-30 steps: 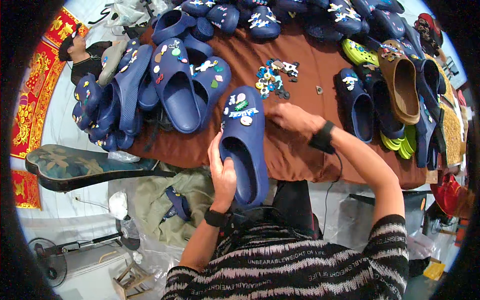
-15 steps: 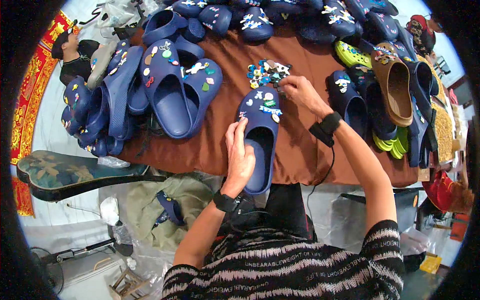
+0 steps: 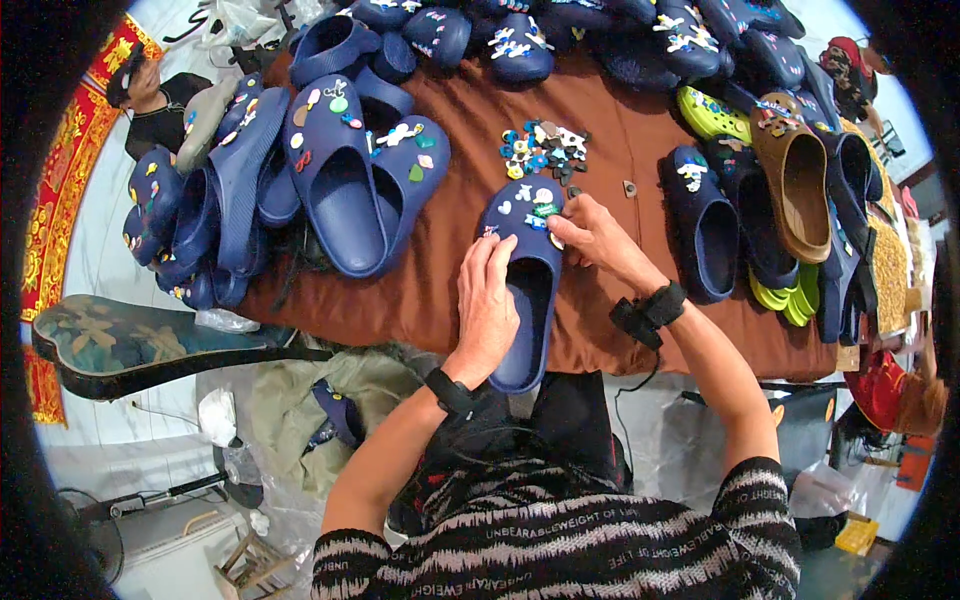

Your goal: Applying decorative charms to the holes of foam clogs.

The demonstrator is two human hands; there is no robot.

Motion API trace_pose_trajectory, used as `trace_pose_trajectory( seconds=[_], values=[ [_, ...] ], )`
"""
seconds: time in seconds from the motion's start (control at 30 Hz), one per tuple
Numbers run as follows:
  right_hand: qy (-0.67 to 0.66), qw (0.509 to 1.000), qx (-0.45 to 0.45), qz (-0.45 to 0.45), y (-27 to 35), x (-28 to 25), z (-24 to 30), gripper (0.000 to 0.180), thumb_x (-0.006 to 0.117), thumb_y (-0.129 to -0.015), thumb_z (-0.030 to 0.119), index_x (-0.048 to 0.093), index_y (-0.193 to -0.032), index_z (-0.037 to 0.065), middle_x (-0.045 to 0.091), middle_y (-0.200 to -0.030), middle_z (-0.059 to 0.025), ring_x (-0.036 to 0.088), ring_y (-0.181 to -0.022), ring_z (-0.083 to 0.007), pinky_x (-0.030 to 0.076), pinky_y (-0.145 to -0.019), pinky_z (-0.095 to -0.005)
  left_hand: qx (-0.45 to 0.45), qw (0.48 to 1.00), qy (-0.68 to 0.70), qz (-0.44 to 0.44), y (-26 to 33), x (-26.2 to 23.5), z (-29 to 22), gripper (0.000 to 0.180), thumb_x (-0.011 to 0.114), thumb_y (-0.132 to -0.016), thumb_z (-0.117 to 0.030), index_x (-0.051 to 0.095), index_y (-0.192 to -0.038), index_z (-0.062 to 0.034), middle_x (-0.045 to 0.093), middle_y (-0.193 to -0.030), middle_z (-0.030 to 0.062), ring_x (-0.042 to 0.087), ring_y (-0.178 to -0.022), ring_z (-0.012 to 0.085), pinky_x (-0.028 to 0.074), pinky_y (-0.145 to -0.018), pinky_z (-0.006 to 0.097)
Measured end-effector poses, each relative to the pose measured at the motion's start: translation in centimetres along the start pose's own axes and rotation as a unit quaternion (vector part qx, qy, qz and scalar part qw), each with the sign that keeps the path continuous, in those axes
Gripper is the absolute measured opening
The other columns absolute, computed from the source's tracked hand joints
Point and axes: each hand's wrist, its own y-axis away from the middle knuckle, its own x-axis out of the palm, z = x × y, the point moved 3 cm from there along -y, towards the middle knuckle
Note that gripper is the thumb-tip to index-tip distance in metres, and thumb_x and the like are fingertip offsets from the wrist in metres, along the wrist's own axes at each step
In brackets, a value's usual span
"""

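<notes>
A navy blue clog [image 3: 530, 350] lies at the table's near edge, its toe pointing away from me and its heel end toward me. Several charms are set in its toe, among them a pink one, a green one and a blue-and-white one. My left hand [image 3: 487, 308] holds the clog by its left side, fingers over the upper near the foot opening. At the toe's right side, my right hand [image 3: 598, 240] is closed, thumb and finger pinched against the charms; what lies between them is hidden. Just beyond the toe is a pile of loose charms [image 3: 545, 150].
A brown cloth [image 3: 610, 330] covers the table. A pair of decorated navy clogs [image 3: 350, 220] stands to the left; more clogs line the far edge. On the right are a brown clog [image 3: 795, 180] and a lime green one [image 3: 712, 113]. A person [image 3: 160, 105] is at far left.
My right hand has come from the near edge of the charm pile down to the right side of the clog's toe. My left hand stays on the clog.
</notes>
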Motion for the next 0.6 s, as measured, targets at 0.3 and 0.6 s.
trace_pose_trajectory(
  seconds=[0.3,0.6],
  values=[
    [-0.088,0.992,-0.071,-0.058,0.3,1.9,1.4,0.015,0.066,-0.091,0.017,0.058,-0.095,0.006,0.066,-0.078,-0.0096,0.063,-0.070,-0.0244,0.049,-0.062,-0.0365,0.006,0.999,-0.042,-0.009,-0.2,0.2,-0.2,0.065,0.046,-0.079,0.013,0.042,-0.142,-0.0039,0.044,-0.142,0.0208,0.040,-0.135,0.0394,0.030,-0.116,0.048],
    [0.133,0.923,-0.308,-0.188,-0.3,1.4,3.7,0.015,0.062,-0.085,0.006,0.057,-0.099,0.008,0.063,-0.086,-0.0169,0.064,-0.082,-0.0401,0.051,-0.067,-0.0473,0.005,0.998,-0.059,-0.009,0.1,-0.1,-0.3,0.064,0.047,-0.079,0.013,0.042,-0.141,-0.0028,0.045,-0.139,0.0201,0.041,-0.134,0.0386,0.030,-0.115,0.048]
  ],
)
